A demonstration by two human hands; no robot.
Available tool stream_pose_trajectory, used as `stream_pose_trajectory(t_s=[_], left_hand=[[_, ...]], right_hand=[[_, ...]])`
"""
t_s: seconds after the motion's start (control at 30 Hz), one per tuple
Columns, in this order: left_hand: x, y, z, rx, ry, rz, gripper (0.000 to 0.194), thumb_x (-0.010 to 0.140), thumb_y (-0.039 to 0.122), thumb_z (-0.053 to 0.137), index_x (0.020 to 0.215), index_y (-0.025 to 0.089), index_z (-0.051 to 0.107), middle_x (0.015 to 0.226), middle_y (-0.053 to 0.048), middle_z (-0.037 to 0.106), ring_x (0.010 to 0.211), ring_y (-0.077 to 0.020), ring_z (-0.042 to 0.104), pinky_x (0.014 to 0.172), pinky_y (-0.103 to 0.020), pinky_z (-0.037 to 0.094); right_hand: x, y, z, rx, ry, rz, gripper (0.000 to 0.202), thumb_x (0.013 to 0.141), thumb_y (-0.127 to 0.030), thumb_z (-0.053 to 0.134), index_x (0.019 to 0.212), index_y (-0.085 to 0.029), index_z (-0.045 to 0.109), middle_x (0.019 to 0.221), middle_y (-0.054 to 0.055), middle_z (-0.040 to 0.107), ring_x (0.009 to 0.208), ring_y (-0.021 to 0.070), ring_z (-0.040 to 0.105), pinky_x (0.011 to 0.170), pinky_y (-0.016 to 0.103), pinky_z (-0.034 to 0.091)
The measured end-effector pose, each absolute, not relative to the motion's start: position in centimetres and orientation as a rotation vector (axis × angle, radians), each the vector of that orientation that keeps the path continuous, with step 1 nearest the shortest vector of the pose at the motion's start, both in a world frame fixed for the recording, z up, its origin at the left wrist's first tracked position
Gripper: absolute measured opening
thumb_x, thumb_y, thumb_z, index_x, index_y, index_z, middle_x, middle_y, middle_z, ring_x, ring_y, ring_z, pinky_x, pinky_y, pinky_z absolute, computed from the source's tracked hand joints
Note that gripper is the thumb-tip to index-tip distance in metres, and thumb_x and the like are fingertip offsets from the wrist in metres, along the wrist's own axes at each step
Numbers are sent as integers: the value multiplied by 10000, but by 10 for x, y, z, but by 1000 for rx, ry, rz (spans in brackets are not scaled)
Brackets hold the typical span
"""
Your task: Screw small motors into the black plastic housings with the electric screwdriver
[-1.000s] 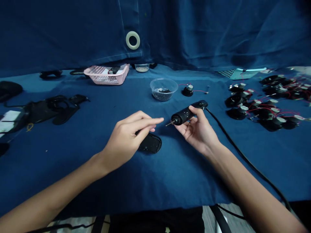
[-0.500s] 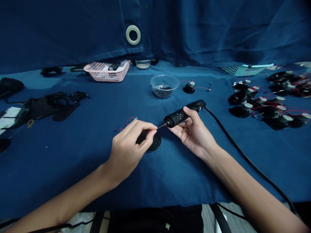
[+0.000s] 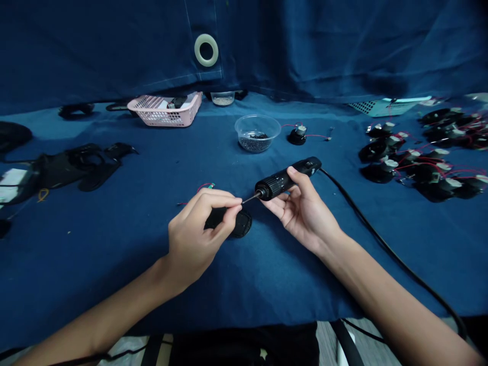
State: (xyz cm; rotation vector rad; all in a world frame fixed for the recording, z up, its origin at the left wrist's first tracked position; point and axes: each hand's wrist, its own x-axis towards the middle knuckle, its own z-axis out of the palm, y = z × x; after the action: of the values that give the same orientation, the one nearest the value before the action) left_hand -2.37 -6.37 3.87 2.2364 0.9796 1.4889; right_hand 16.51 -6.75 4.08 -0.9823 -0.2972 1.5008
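Observation:
My right hand (image 3: 305, 208) is wrapped round a black corded electric screwdriver (image 3: 287, 178), its thumb on top of the body. The thin metal bit (image 3: 251, 197) points left toward my left hand (image 3: 202, 234). Thumb and forefinger of that hand are pinched together right at the bit's tip; whatever is between them is too small to make out. Under the left hand lies a round black plastic part (image 3: 242, 224), partly hidden by the fingers. Behind the hand, a red wire (image 3: 204, 186) with a small green piece shows.
A clear plastic bowl (image 3: 257, 133) of small dark screws stands ahead, with a wired black part (image 3: 297, 135) beside it. Several similar parts (image 3: 414, 165) lie at right. At back are a pink basket (image 3: 168, 119) and a teal basket (image 3: 406, 107). Black pieces (image 3: 72, 165) lie left. The cord (image 3: 373, 236) trails right.
My left hand has shifted slightly left, fingers still pinched at the bit's tip, and more of the bit shows. The screwdriver has moved slightly left in my right hand.

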Motion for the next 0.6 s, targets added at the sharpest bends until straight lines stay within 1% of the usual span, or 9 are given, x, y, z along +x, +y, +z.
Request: stream_pose_trajectory(t_s=[0.2,0.43,0.6], left_hand=[[-22,-64,40,2355,979,1489,154,851,50,636,910,192,633,875,7,701,866,-111,672,818,-249,565],[-25,-60,38,2555,915,1519,208,847,28,627,947,207,591,901,6,697,846,-121,678,791,-265,571],[-28,-59,35,2633,883,1512,219,858,39,621,994,206,581,930,7,701,887,-114,678,825,-245,557]], right_hand=[[165,-67,40,-975,-287,1537,273,908,-351,588,856,-85,618,863,165,726,779,220,739,821,335,611],[165,-68,39,-971,-280,1540,258,904,-345,596,831,-98,605,828,147,718,766,215,736,838,356,603],[164,-68,40,-984,-255,1537,248,906,-350,589,866,-106,592,849,150,716,784,217,737,823,346,607]])
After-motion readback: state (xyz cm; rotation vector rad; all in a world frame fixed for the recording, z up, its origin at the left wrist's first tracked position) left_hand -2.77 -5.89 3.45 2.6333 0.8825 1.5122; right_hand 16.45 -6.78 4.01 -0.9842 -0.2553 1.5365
